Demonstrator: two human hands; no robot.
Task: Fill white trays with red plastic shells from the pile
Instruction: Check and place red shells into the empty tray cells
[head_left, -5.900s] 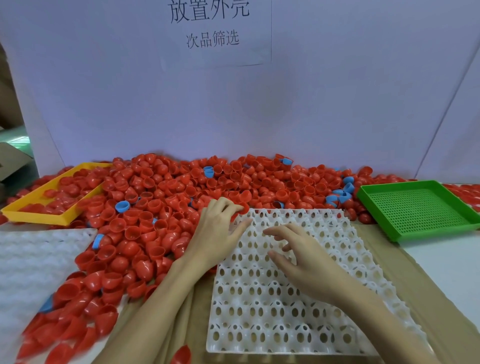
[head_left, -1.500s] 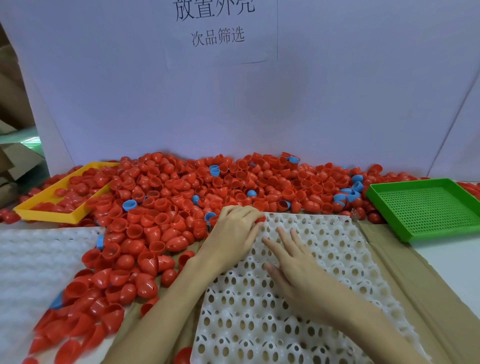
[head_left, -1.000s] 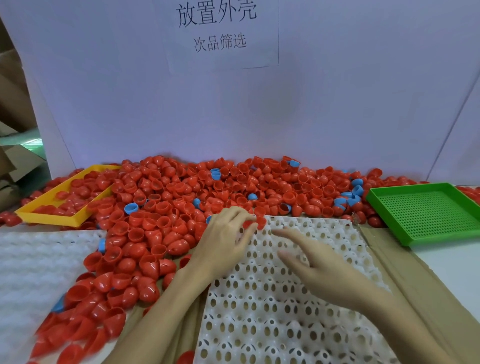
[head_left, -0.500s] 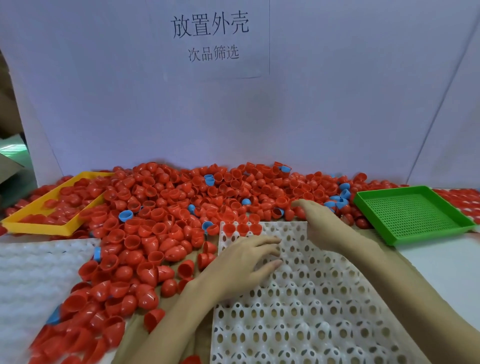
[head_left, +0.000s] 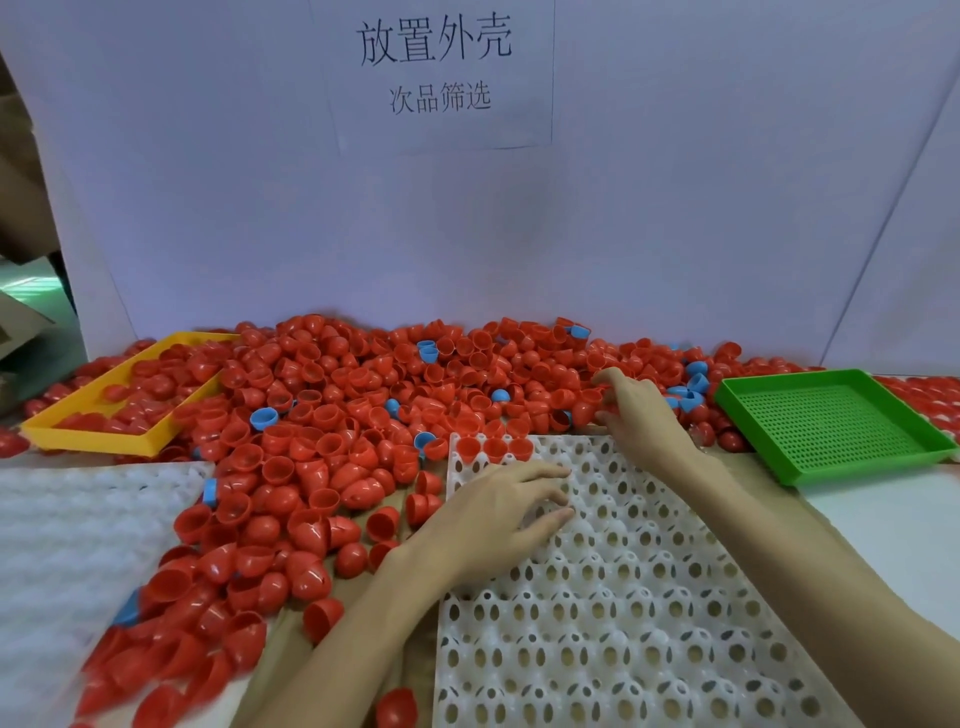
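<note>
Red shells (head_left: 363, 415) lay heaped beyond the white tray (head_left: 623, 597) (three seated). The left hand (head_left: 498, 519) rested flat, steadying it; the right hand (head_left: 634, 410) curled into the pile, its catch hidden. Seating each shell mouth-up, row by row, looked best.

A pale worktop (head_left: 898, 525) carries a heap of red plastic half-shells (head_left: 332, 431) along its far edge, a yellow plastic tray (head_left: 130, 441) far left, a green perforated tray (head_left: 831, 426) far right, a white holed cell tray (head_left: 623, 597) at the near middle on brown cardboard (head_left: 810, 525), and white foam sheeting (head_left: 67, 545) near left.
</note>
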